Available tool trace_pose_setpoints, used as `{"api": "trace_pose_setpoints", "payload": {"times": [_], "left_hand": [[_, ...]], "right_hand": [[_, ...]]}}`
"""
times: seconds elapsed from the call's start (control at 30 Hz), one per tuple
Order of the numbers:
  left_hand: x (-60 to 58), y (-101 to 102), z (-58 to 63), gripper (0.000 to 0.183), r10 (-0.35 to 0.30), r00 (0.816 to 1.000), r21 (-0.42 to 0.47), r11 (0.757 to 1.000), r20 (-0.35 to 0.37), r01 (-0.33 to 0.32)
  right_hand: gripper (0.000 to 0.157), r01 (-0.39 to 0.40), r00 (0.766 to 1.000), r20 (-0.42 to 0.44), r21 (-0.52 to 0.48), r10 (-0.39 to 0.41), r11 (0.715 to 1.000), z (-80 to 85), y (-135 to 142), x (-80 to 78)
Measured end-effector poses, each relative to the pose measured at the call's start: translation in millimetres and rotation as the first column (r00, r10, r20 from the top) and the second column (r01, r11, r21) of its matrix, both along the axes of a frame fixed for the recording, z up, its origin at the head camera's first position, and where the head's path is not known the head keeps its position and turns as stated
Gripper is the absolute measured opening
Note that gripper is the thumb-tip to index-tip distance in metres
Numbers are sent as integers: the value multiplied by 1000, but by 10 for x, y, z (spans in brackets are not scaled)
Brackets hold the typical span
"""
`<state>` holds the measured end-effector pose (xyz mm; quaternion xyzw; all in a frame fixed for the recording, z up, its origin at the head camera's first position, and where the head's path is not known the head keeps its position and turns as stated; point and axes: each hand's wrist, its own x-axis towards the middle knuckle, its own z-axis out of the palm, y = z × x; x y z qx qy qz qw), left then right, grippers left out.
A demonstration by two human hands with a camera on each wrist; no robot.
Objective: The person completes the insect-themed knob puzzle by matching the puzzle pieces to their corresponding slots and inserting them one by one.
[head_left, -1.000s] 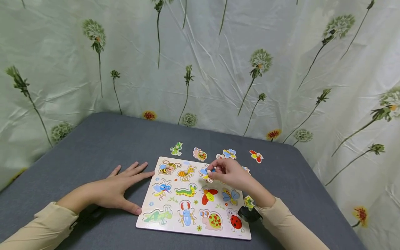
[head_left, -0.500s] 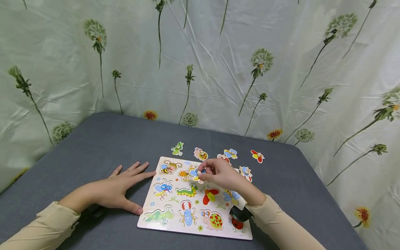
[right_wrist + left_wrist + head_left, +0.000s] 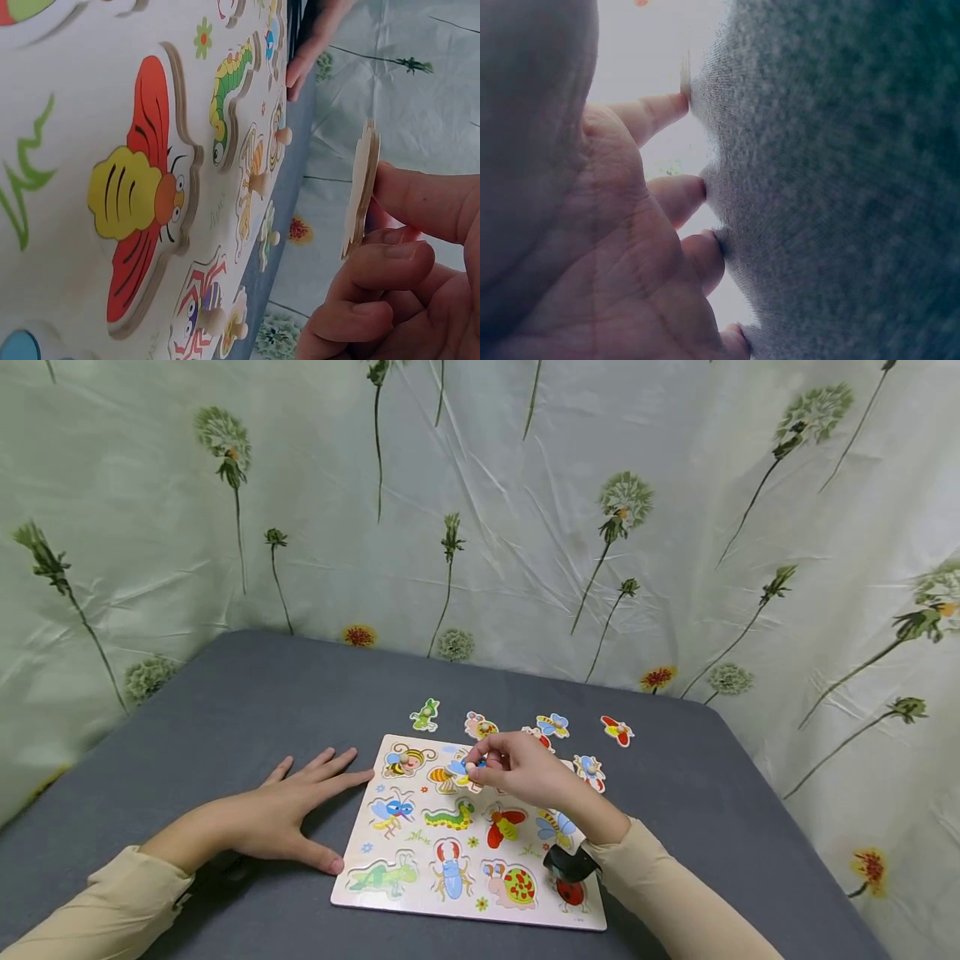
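Observation:
My right hand (image 3: 528, 770) pinches a blue-and-yellow insect puzzle piece (image 3: 459, 770) by its knob, above the top row of a wooden insect puzzle board (image 3: 427, 906). In the right wrist view, this piece (image 3: 361, 191) appears edge-on, raised off the board. A smiling bee piece (image 3: 405, 762) and an orange bee piece (image 3: 441, 779) sit in the top row. A spider piece (image 3: 202, 319) with a knob also shows in the right wrist view. My left hand (image 3: 281, 814) lies with spread fingers on the table, index fingertip and thumb at the board's left edge.
Loose pieces lie behind the board: a green grasshopper (image 3: 425, 716), a snail (image 3: 477, 723), a blue-winged insect (image 3: 553, 725), a partly hidden ladybug (image 3: 542, 740) and a red-winged fly (image 3: 617, 731). A blue beetle piece (image 3: 590, 770) lies by the board's back right corner.
My right hand has moved left along the top row with the insect piece, now overlapping the orange bee, and has risen slightly. My left hand stays in place.

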<state>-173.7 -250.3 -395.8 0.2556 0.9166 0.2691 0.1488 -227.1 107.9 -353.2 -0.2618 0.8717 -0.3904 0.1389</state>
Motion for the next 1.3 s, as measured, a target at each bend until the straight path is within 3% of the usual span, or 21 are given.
{"api": "trace_pose_setpoints", "payload": {"times": [0.5,1.3], "left_hand": [[-1,-9,17,114,6,1000,1,1000,-3,-6],[6,5,21,112,-2,1000,-7,1000,1,2]], "right_hand": [[11,-28,999,-17,19,28,999,8,-147,-12],[11,-69,997,25,8,69,998,-92,-352,10]]}}
